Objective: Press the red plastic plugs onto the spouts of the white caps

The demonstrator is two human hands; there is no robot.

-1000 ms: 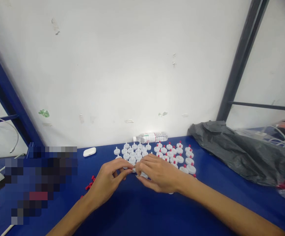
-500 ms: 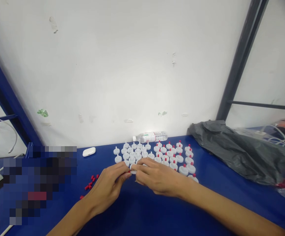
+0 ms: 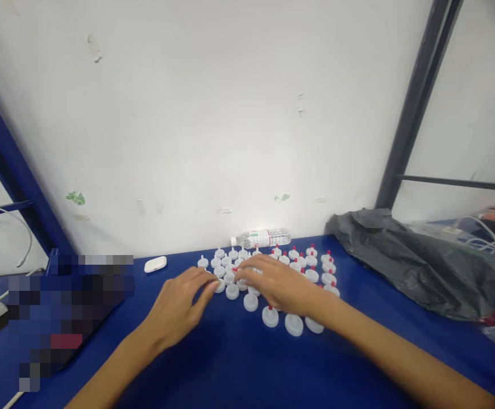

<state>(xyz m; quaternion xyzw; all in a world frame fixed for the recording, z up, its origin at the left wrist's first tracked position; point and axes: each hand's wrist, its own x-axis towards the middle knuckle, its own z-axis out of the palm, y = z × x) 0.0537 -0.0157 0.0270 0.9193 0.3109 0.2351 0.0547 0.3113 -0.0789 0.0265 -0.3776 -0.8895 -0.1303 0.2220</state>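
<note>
Over the group of white nozzle caps, my right hand [image 3: 275, 281] reaches in with bent fingers. At its fingertips a red-tipped nozzle cap [image 3: 235, 269] shows, partly covered by the fingers. My left hand [image 3: 185, 304] hovers at the left edge of the group. Its thumb and forefinger tips are close together but seem slightly apart, beside a plain white nozzle cap [image 3: 219, 286]. More plain white nozzle caps [image 3: 203, 262] stand at the left. Those at the right carry red tips, such as this nozzle cap [image 3: 270, 316]. My right hand and forearm hide several of them.
Behind the caps a clear plastic bottle [image 3: 268, 237] lies along the wall. A white case [image 3: 156, 264] sits on the blue table [image 3: 213, 363] at the left. A dark grey plastic bag [image 3: 409, 261] covers the right side. A blurred-out patch [image 3: 72, 312] lies at far left.
My hands have parted: the left drew back a little to the left, the right shifted forward over the caps. Front caps came into view, while the loose red tips at left no longer show.
</note>
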